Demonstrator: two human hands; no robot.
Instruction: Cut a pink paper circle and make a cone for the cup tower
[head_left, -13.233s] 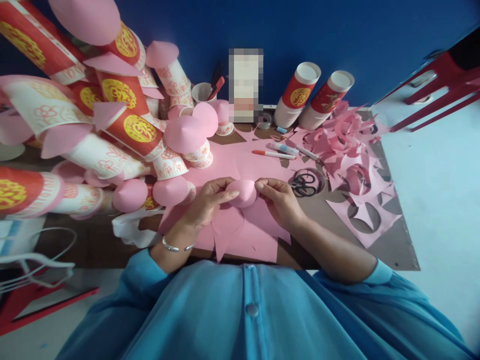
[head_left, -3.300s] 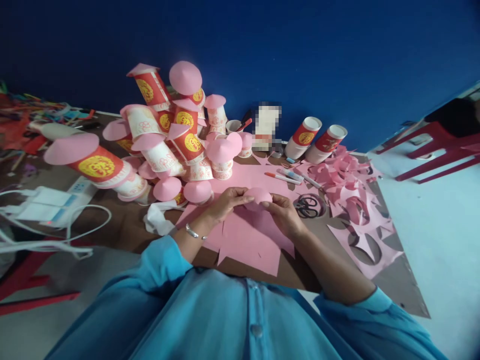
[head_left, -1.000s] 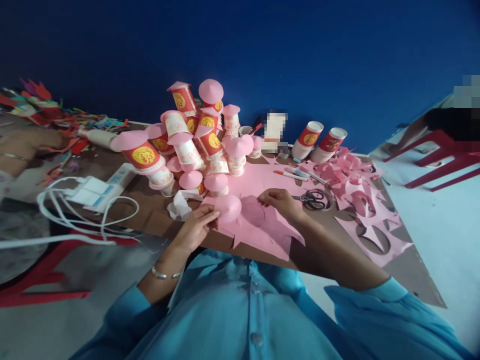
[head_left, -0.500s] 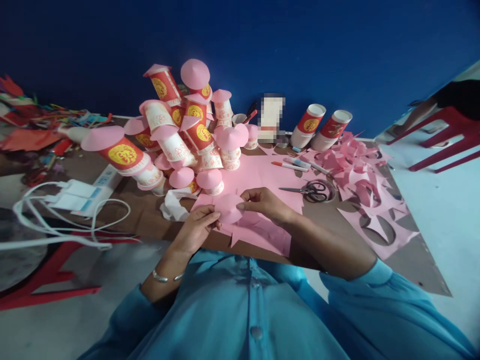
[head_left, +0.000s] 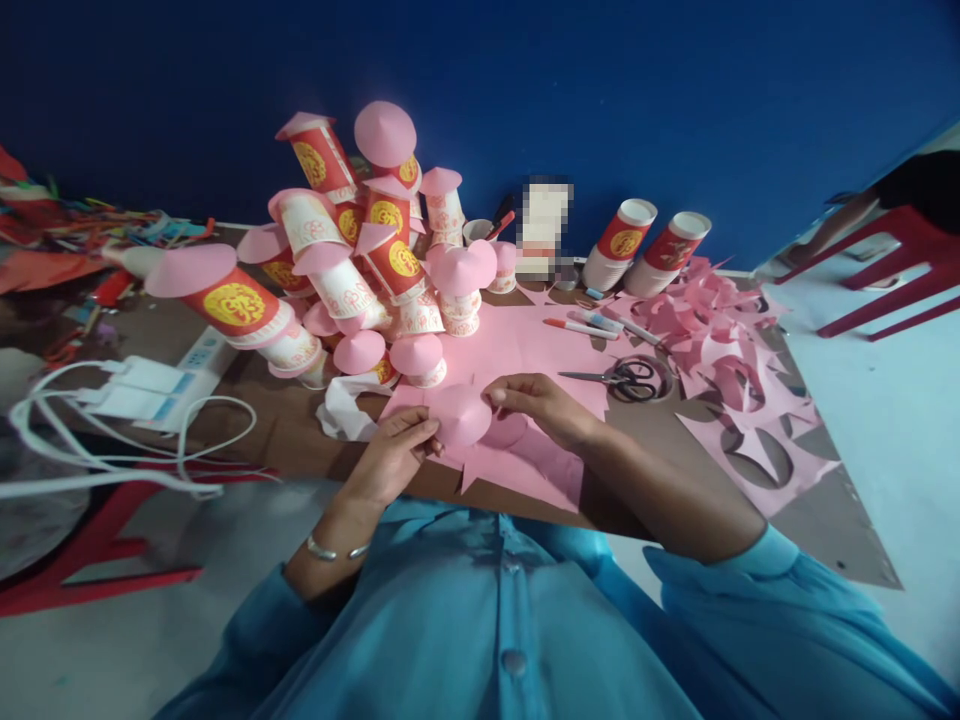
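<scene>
A shallow pink paper cone (head_left: pixel 460 414) is held over the near part of the table. My left hand (head_left: pixel 395 447) pinches its left rim between thumb and fingers. At the right rim, the thumb and fingertips of my right hand (head_left: pixel 536 405) are pressed together on the paper's edge. Beneath the cone lie pink paper sheets (head_left: pixel 544 470), some with pointed cut corners. Just beyond the hands stand paper cups topped with pink cones, one short cup (head_left: pixel 424 360) being the nearest. A crumpled white tissue (head_left: pixel 346 408) lies close to my left hand.
Stacked red and white cups (head_left: pixel 620 245) stand at the back. Scissors (head_left: pixel 630 378) rest on a tape roll, near several markers (head_left: pixel 581 328) and pink paper scraps (head_left: pixel 727 340). A power strip (head_left: pixel 196 375) with white cables lies left. Red stools (head_left: pixel 896 265) flank the table.
The cone has turned slightly, and its peak now faces me more clearly. My right fingers have shifted a little outward to its right edge. The left hand keeps its pinch.
</scene>
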